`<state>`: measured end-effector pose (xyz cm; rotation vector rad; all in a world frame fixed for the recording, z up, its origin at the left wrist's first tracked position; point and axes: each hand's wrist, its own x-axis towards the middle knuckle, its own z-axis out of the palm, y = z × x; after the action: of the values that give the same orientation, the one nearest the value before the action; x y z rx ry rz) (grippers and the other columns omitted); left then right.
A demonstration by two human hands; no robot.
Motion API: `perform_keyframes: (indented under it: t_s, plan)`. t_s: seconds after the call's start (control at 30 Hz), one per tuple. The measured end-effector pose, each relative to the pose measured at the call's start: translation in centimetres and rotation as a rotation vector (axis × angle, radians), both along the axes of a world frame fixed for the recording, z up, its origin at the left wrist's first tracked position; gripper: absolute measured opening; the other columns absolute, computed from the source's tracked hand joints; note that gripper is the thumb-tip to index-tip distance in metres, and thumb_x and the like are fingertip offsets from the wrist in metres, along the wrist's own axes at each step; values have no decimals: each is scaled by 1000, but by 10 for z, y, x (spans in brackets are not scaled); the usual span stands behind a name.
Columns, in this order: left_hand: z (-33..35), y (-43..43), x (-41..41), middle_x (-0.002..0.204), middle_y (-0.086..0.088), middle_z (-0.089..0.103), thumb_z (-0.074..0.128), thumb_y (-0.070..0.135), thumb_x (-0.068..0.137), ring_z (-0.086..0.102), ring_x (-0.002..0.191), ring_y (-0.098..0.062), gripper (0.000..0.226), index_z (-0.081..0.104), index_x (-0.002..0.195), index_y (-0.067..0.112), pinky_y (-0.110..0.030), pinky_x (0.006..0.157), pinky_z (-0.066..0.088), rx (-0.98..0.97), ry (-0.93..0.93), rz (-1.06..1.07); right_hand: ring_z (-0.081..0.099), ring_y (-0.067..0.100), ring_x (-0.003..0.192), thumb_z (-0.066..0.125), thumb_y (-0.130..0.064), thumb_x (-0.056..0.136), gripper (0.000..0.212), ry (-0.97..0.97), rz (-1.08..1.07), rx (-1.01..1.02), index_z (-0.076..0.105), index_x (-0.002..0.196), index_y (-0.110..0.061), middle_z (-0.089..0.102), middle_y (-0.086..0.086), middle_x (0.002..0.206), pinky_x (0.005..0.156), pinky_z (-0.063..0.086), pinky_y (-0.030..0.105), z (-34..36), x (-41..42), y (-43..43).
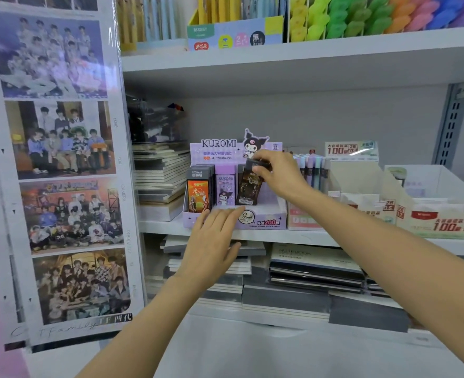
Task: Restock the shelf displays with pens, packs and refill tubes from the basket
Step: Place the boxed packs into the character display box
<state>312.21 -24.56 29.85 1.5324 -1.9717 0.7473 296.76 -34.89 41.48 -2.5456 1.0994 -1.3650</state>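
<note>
Right hand point(278, 175) pinches dark refill pack point(251, 184) tilted over Kuromi display box point(263, 218), left hand point(214, 241) flat, fingers straight on box front; tilt could topple purple pack point(225, 190) just beside.

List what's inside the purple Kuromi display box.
Kuromi display box: orange refill packs left, purple Kuromi pack middle, dark pack pinched by the right hand. That hand covers the box's right end; packs behind the front ones are hidden.

a dark brown lead refill case point(250, 186) stands in the purple kuromi display box point(278, 212), top tilted toward 1 o'clock and pinched by the right hand point(277, 173). at its 9 o'clock stand a lilac kuromi case point(225, 190), then orange ultraman cases point(199, 193), all upright.
</note>
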Motion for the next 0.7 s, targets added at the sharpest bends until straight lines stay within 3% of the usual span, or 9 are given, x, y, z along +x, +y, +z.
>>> perform_keyframes:
  t_s: [0.2, 0.27, 0.43, 0.53, 0.7]
  plan:
    - [-2, -1, 0, 130, 0, 55, 66, 30, 85, 49, 122, -23, 71, 35, 147, 17, -44, 112, 30, -37, -33, 17, 60, 25, 105, 60, -17, 94, 28, 181, -20, 35, 64, 122, -12, 66, 10, 116, 89, 44, 30, 17, 2, -7]
    - [-2, -1, 1, 130, 0, 54, 65, 31, 85, 49, 121, -23, 72, 35, 148, 16, -43, 112, 30, -30, -44, 21, 61, 26, 105, 63, -18, 93, 29, 163, -39, 30, 65, 121, -14, 67, 9, 115, 92, 46, 34, 15, 9, -8]
    - [-3, -1, 3, 133, 1, 51, 64, 30, 85, 46, 124, -22, 73, 31, 150, 17, -43, 114, 26, -10, -58, 20, 59, 28, 98, 66, -10, 89, 24, 85, -141, -95, 64, 112, -13, 64, 12, 107, 82, 47, 35, -1, 24, -9]
    - [-4, -2, 5, 135, 2, 49, 62, 29, 86, 43, 127, -20, 74, 28, 151, 18, -41, 115, 23, -1, -58, 11, 52, 28, 108, 63, -13, 91, 31, 167, -224, -168, 62, 122, -13, 56, 9, 118, 81, 44, 36, -12, 25, -8]
    - [1, -2, 3, 142, 6, 42, 57, 30, 91, 34, 134, -16, 72, 21, 153, 23, -38, 119, 14, 53, -9, -5, 46, 27, 122, 58, -21, 95, 42, 359, -245, -145, 51, 135, -10, 51, 9, 133, 95, 44, 41, -10, 16, 0]
